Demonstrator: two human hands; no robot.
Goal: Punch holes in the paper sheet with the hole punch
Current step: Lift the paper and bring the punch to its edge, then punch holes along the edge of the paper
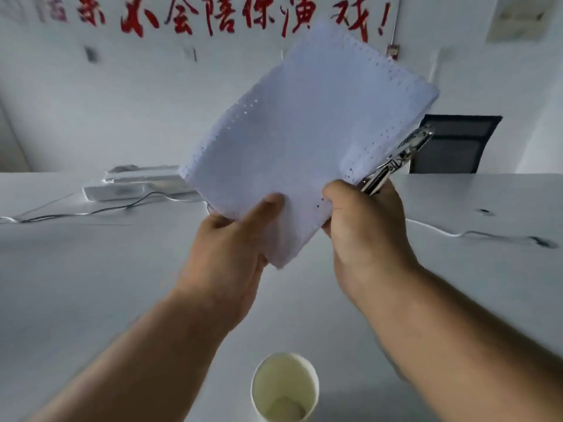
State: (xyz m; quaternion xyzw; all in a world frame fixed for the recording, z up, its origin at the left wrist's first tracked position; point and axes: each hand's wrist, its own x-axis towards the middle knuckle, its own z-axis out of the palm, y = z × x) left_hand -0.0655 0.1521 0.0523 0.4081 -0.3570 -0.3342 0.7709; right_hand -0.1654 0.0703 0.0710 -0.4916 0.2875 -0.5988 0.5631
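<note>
Paper [304, 141] fills the upper middle of the view, held up in the air above the white table [91, 284], well clear of its surface. It looks folded or stacked, and its long axis runs from lower left to upper right, the far corner tilting toward the wall. Rows of small punched holes line its edges and cross its face. The left hand [231, 251] pinches the near lower corner, thumb on top and fingers hidden beneath the sheet. The right hand [365, 226] is closed around the handles of the hole punch [399, 158], a shiny metal plier-type tool whose long axis points up and to the right, along the sheet's right edge. Its head sits at that edge, but blur makes it unclear whether it bites the paper. The handles are mostly hidden inside the fist. A paper cup [285, 388] stands on the table near the bottom edge, its base cut off. Cables [91, 212] and a blurred white device [137, 184] lie farther back. Red characters on the wall [213, 16] are cut off at the top.
</note>
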